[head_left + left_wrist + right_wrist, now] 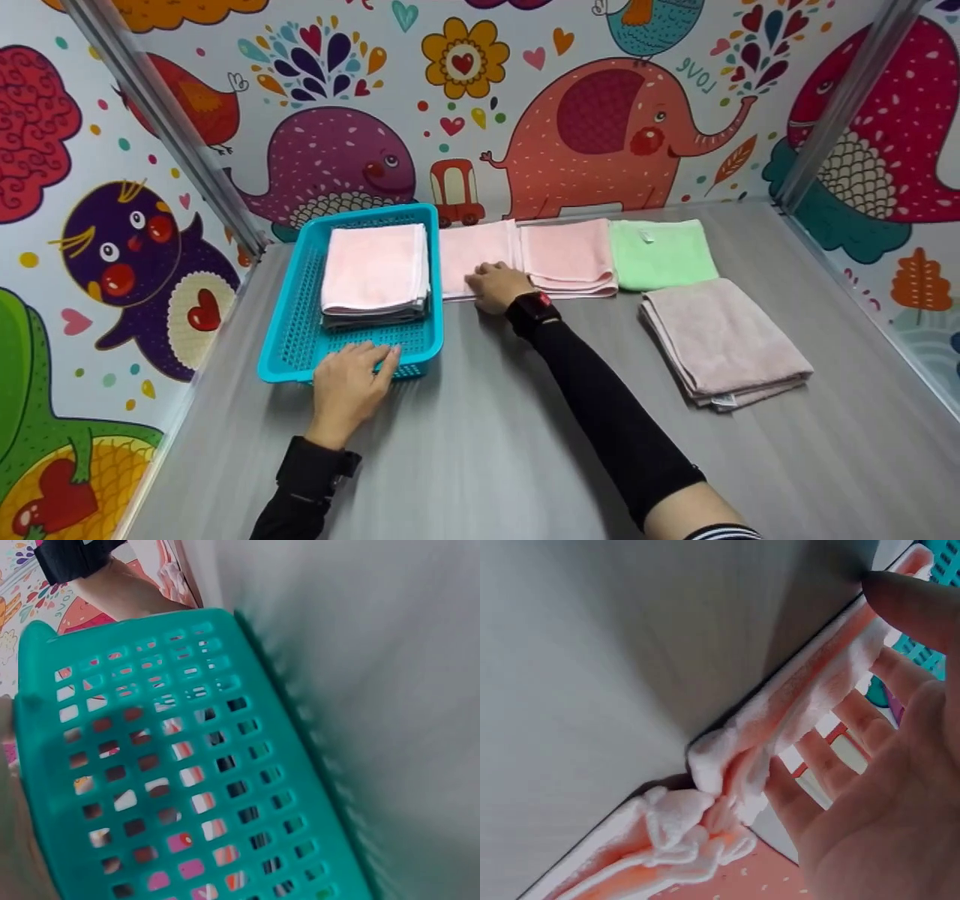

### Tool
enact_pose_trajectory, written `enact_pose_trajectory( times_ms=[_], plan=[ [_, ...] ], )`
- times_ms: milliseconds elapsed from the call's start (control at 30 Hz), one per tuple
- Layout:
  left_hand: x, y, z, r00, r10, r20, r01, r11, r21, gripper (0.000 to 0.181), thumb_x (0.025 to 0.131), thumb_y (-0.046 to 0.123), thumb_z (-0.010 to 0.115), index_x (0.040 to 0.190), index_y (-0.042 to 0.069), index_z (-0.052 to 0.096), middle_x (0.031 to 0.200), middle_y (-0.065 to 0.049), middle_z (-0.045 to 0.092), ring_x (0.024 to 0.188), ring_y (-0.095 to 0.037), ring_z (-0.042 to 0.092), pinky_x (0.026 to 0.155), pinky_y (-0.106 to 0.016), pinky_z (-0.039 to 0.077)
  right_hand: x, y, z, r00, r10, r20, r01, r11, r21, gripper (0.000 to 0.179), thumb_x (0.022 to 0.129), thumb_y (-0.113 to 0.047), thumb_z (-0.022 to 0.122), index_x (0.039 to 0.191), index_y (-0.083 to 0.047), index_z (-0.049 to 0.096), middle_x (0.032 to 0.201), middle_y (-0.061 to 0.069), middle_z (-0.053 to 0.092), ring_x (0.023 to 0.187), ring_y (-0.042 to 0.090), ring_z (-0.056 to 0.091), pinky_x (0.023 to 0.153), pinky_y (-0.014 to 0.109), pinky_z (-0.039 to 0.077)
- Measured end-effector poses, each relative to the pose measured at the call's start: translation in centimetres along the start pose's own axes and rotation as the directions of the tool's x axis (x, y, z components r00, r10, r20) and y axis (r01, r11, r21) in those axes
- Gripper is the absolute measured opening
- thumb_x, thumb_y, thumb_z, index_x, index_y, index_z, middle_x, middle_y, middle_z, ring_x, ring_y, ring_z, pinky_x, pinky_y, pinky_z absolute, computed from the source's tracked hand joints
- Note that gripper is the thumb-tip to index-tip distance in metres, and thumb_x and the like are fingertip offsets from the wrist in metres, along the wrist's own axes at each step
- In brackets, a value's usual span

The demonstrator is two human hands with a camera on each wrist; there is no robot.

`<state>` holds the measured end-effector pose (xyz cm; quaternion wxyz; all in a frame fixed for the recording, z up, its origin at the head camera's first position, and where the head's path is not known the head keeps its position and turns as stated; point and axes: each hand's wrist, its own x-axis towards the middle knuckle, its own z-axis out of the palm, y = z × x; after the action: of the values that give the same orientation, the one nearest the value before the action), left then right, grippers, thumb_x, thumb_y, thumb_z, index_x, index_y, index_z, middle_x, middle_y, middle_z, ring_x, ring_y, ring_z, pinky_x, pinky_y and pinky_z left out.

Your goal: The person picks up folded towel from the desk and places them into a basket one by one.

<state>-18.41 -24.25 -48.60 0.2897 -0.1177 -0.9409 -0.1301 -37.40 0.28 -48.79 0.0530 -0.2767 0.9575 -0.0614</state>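
Note:
My left hand (349,386) rests on the near rim of a turquoise plastic basket (277,352); in the left wrist view the perforated basket wall (172,727) hides most of its fingers. Inside the basket lies a stack of folded towels, pale pink on top (375,266) with greyer layers beneath. My right hand (499,289) touches a folded pink towel (461,262) just right of the basket. From the right wrist its fingers (825,765) look spread and extended over that towel's folded edge (802,690).
Beside the touched towel, a second folded pink towel (566,255) and a light green one (664,255) continue the row along the back wall. A larger folded beige-pink towel (727,337) lies nearer, at the right. Cartoon-printed walls (465,112) border the grey table (480,450).

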Motion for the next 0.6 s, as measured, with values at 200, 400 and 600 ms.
enact_pose_trajectory(
  times_ms=[200, 400, 600],
  plan=[
    [0.0, -0.2, 0.0, 1.000, -0.003, -0.014, 0.002, 1.000, -0.019, 0.031, 0.097, 0.039, 0.067, 0.101, 0.013, 0.085, 0.090, -0.009, 0.080, 0.076, -0.030, 0.072, 0.065, -0.043, 0.055, -1.7, -1.0, 0.3, 0.995, -0.054, -0.079, 0.050, 0.998, -0.045, 0.041, 0.099, -0.021, 0.063, 0.140, -0.016, 0.064, 0.139, 0.014, 0.062, 0.123, 0.038, 0.058, 0.097, 0.055, 0.054],
    [0.0, -0.2, 0.2, 1.000, -0.005, -0.014, 0.005, 1.000, -0.020, 0.030, 0.096, 0.039, 0.069, 0.100, 0.014, 0.085, 0.088, -0.008, 0.079, 0.074, -0.030, 0.071, 0.061, -0.041, 0.053, -3.9, -2.0, 0.9, 0.989, -0.085, -0.119, 0.072, 0.992, -0.107, 0.040, 0.099, -0.024, 0.065, 0.137, -0.016, 0.064, 0.135, 0.012, 0.063, 0.116, 0.037, 0.060, 0.090, 0.051, 0.056],
    [0.0, -0.4, 0.3, 0.999, 0.016, -0.028, -0.016, 1.000, -0.008, 0.032, 0.097, 0.040, 0.067, 0.098, 0.014, 0.085, 0.087, -0.008, 0.079, 0.072, -0.029, 0.071, 0.057, -0.040, 0.051, -6.5, -2.6, 1.8, 0.980, -0.143, -0.136, 0.120, 0.979, -0.164, 0.040, 0.099, -0.031, 0.064, 0.137, -0.016, 0.063, 0.131, 0.011, 0.064, 0.110, 0.036, 0.062, 0.084, 0.048, 0.057]
  ],
)
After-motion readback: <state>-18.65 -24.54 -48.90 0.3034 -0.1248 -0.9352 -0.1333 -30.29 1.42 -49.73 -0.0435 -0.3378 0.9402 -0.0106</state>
